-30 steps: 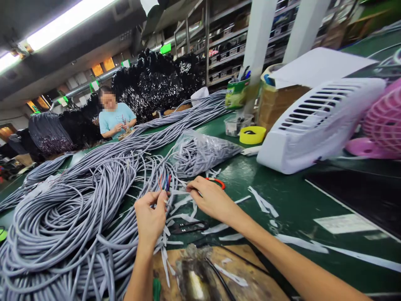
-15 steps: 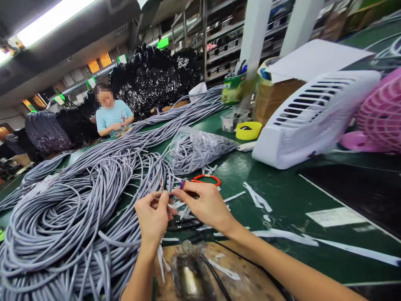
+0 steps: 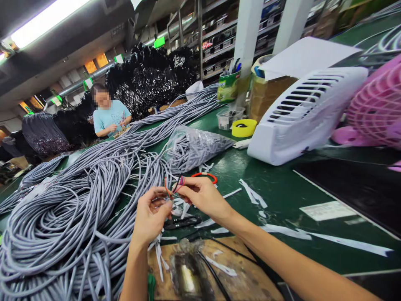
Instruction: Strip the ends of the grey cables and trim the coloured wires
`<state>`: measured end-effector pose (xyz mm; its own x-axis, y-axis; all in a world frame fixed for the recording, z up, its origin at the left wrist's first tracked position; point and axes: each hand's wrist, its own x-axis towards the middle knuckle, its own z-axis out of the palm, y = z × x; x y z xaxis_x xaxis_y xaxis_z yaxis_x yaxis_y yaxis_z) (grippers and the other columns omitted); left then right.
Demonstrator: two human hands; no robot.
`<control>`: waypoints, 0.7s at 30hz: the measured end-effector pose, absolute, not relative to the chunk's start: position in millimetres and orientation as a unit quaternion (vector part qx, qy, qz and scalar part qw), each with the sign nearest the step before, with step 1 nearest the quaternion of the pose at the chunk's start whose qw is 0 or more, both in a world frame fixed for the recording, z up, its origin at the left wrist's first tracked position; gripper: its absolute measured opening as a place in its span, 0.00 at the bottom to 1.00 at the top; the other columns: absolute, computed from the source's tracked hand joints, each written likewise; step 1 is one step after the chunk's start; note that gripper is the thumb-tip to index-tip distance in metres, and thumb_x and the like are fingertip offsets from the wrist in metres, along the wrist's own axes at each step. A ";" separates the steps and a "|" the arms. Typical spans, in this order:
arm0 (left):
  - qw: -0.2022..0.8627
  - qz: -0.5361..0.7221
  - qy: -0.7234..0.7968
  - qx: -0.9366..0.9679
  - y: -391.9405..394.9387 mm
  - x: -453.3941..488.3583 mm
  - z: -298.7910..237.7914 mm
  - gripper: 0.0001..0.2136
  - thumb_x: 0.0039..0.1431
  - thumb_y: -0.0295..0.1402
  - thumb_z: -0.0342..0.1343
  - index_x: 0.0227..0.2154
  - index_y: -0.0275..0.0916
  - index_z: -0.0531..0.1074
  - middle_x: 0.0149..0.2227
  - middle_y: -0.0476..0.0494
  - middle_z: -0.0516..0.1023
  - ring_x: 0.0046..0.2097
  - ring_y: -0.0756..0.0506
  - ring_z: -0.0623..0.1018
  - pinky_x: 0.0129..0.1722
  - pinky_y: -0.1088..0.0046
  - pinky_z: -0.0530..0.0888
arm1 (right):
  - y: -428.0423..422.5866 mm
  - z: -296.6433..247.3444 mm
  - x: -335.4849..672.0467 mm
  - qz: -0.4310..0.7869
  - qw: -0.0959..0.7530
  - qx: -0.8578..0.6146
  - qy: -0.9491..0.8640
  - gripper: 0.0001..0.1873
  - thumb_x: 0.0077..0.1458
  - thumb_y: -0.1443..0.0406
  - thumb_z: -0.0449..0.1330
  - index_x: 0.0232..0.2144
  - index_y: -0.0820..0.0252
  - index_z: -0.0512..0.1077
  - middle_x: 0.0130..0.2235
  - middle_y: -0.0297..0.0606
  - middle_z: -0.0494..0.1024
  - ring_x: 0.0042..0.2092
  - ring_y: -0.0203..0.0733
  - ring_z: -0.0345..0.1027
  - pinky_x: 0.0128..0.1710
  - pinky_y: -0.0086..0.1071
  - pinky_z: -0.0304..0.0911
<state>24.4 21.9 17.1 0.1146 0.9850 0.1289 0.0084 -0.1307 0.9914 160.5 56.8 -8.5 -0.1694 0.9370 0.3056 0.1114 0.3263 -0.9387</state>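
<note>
Both hands meet over the bench in the middle of the head view. My left hand [image 3: 153, 213] is closed, thumb and fingers pinching thin coloured wires, one an orange wire [image 3: 167, 189] that sticks up between its fingertips. Dark and purple-red wires [image 3: 179, 183] run into the fingers of my right hand [image 3: 202, 197], which is also closed in a pinch. The fingers hide where the wires join or end. Below the hands lies a black hand tool [image 3: 183, 222], partly covered. A red-orange loop [image 3: 208, 175] lies just behind my right hand.
Coiled grey cables [image 3: 62, 205] fill the left side. A clear bag of grey pieces [image 3: 197, 148], yellow tape roll [image 3: 243, 128], white slotted housing [image 3: 300, 121] and pink fan [image 3: 379, 104] stand beyond. White strips [image 3: 285, 230] litter the green bench. A person [image 3: 109, 115] sits across.
My right hand's fingers have shifted and more of the coloured wires now shows between the hands. My left hand has turned slightly. The view has swung a little to the right.
</note>
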 end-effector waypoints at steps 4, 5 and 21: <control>0.466 0.473 0.461 0.588 22.8 20.8 16.3 0.06 0.43 0.30 0.58 0.26 0.35 0.68 0.34 0.45 0.73 0.22 0.55 0.69 0.18 0.82 0.66 | 63.4 -9.3 163.6 0.396 0.449 -0.439 -0.670 0.13 0.45 0.58 0.53 0.19 0.63 0.68 0.15 0.28 0.64 0.17 0.31 0.56 0.16 0.24 0.54; 0.462 0.478 0.461 0.588 23.2 20.4 16.5 0.06 0.44 0.30 0.57 0.25 0.35 0.68 0.36 0.44 0.74 0.21 0.56 0.68 0.18 0.82 0.65 | 65.2 -8.3 166.2 0.374 0.440 -0.461 -0.674 0.12 0.45 0.58 0.55 0.23 0.63 0.70 0.17 0.30 0.67 0.19 0.32 0.59 0.18 0.25 0.57; 0.352 0.493 0.520 0.603 34.0 7.5 7.1 0.08 0.45 0.28 0.54 0.32 0.35 0.69 0.29 0.47 0.72 0.25 0.54 0.68 0.22 0.82 0.65 | 98.4 -32.8 199.4 0.166 0.216 -0.674 -0.686 0.12 0.54 0.64 0.57 0.40 0.64 0.69 0.43 0.43 0.72 0.42 0.42 0.68 0.39 0.39 0.65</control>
<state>7.5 34.0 7.1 -0.0258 0.9734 0.2277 0.2791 -0.2117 0.9366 199.4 98.4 -32.8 0.0035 0.9973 0.0736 0.8540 0.0353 -0.5190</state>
